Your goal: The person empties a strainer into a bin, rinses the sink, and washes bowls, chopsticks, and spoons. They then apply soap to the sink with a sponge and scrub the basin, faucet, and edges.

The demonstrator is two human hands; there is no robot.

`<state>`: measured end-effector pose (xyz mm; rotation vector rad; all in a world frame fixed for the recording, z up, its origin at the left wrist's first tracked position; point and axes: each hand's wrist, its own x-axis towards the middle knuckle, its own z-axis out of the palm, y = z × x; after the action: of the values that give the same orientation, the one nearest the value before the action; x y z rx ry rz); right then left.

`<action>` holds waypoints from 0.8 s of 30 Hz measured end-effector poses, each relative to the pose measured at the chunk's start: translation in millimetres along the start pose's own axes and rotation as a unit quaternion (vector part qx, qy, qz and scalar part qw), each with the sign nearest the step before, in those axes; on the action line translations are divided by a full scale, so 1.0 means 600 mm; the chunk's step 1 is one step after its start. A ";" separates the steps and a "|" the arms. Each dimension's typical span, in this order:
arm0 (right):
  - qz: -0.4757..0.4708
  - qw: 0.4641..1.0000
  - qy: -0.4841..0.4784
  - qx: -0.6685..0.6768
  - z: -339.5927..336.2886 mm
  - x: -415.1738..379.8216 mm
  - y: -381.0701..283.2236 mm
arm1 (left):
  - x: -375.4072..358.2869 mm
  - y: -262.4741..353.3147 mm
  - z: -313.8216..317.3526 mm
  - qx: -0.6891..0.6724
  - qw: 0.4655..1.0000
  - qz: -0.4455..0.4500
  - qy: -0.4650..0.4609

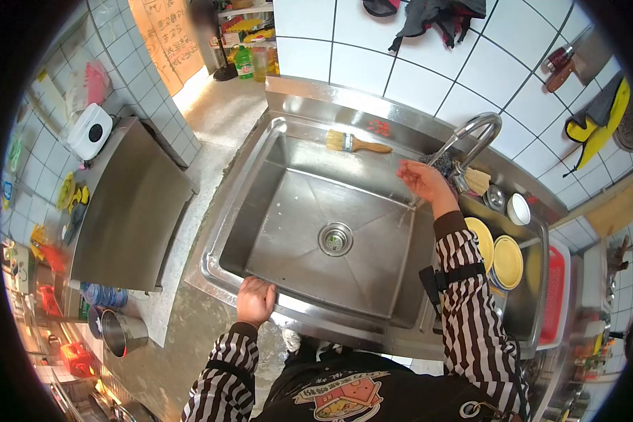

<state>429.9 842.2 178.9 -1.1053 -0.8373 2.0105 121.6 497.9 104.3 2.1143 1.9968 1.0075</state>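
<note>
My left hand (255,301) is on the front rim of the stainless steel sink (316,309), its fingers curled over the edge. My right hand (423,184) is over the sink's right side, just beside the faucet (480,133); its fingers are stretched out with nothing in them. The basin is bare, with a round drain strainer (335,239) holding a few green bits. On the back ledge lies a wide brush (355,142) with pale bristles and a wooden handle. A dark scrubber (441,163) is partly hidden behind the faucet.
Yellow plates (507,262) stand in the right-hand basin, with a white bowl (518,209) behind them. A red basket (554,295) sits farther right. To the left are a steel table (130,211) and a metal bucket (123,334). Gloves (601,126) and a cleaver (587,60) hang on the tiles.
</note>
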 end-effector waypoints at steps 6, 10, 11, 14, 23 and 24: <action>-0.058 0.988 0.053 -0.136 -0.020 -0.015 -0.016 | 0.001 0.000 0.000 -0.005 1.000 0.001 0.002; -0.121 0.951 0.090 -0.271 -0.023 -0.029 -0.020 | 0.000 0.001 -0.001 0.005 1.000 0.000 0.000; -0.122 0.951 0.089 -0.271 -0.020 -0.033 -0.026 | 0.001 0.001 -0.002 0.006 1.000 0.000 0.000; -0.128 0.981 0.034 -0.141 -0.017 -0.047 -0.042 | 0.002 0.003 -0.002 0.004 1.000 0.004 0.001; -0.148 0.981 0.007 -0.122 -0.002 -0.050 -0.064 | -0.006 -0.005 0.001 0.014 1.000 0.002 0.006; -0.187 0.975 0.048 -0.114 0.014 -0.073 -0.077 | -0.001 0.000 -0.002 0.007 1.000 -0.003 0.004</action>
<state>452.0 831.2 238.1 -1.0670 -1.1522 1.5665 120.9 497.0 105.1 2.1125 2.0190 1.0043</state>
